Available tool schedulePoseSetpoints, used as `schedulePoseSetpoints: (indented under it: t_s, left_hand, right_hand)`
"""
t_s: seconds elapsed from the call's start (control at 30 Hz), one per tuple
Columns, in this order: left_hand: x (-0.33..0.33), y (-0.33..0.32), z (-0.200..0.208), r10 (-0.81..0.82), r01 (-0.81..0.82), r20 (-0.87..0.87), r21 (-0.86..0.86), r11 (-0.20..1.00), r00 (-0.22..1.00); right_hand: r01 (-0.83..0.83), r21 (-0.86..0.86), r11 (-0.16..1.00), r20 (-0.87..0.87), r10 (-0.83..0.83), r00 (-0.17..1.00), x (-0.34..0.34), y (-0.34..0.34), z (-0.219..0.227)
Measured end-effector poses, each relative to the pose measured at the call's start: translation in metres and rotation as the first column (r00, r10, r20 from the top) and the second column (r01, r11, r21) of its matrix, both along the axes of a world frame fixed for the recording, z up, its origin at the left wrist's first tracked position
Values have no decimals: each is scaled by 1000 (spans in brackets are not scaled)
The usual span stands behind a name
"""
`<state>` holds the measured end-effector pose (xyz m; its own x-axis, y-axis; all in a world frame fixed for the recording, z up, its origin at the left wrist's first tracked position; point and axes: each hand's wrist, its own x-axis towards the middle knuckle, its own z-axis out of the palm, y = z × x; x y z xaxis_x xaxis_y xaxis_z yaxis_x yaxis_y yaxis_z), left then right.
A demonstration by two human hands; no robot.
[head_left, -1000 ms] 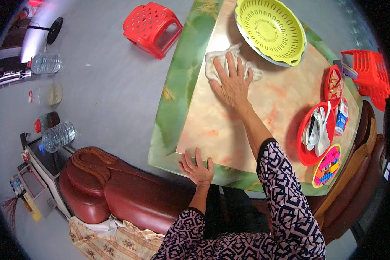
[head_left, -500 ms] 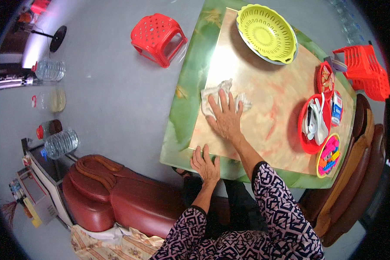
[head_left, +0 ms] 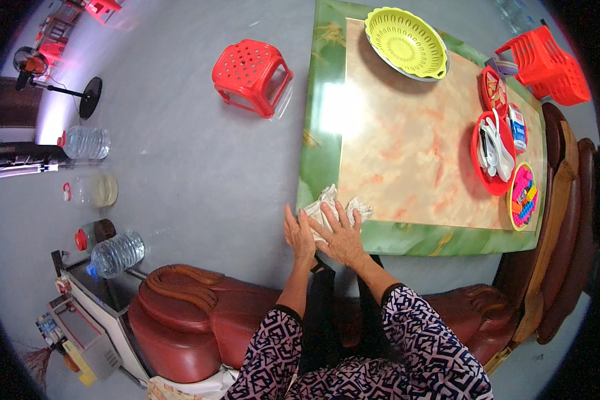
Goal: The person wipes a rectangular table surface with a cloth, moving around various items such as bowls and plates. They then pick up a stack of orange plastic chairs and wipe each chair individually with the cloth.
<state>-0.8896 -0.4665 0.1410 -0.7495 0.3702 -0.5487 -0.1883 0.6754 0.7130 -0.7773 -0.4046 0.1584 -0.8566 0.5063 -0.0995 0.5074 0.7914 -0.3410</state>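
My right hand (head_left: 342,240) lies flat on a crumpled whitish cloth (head_left: 327,199), fingers spread, pressing it onto the near left corner of the table (head_left: 440,241). The tabletop has a green marbled border around a beige, pink-veined middle. Cloth shows beyond the fingertips and between the two hands. Just left of it, my left hand (head_left: 300,237) is at the table's corner edge with its fingers stretched out. It is close to the cloth; whether it touches the cloth I cannot tell.
A yellow-green colander (head_left: 407,47) sits at the table's far side. Along the right stand a red basket (head_left: 479,163) of spoons, a red dish (head_left: 489,93) and a basket of coloured bricks (head_left: 525,197). A red stool (head_left: 247,67), water bottles (head_left: 118,255) and a sofa (head_left: 177,327) surround the table.
My right hand has drawn the cloth toward me to the near left corner. The left hand, earlier resting on the near border, is now beside it at the corner. The view has shifted.
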Motion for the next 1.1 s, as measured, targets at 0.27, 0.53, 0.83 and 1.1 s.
schedulePoseSetpoints:
  t_s: [0.27, 0.53, 0.83, 1.1]
  left_hand:
    - [-22, 26, -26, 0, 0, 34, -1, 1000, 999]
    - [-58, 109, -8, -276, 243, -125, -233, 942, 953]
    - [-97, 176, -12, -332, 379, 190, -329, 865, 924]
    - [-94, 175, -8, -331, 357, 136, -311, 881, 934]
  right_hand:
    - [183, 118, 976, -94, -172, 981, -72, 98, -17]
    - [211, 166, 963, -123, -192, 974, -121, 180, -32]
    - [254, 207, 945, -133, -230, 964, -174, 272, -38]
    - [355, 251, 901, -170, -320, 932, -224, 344, -46]
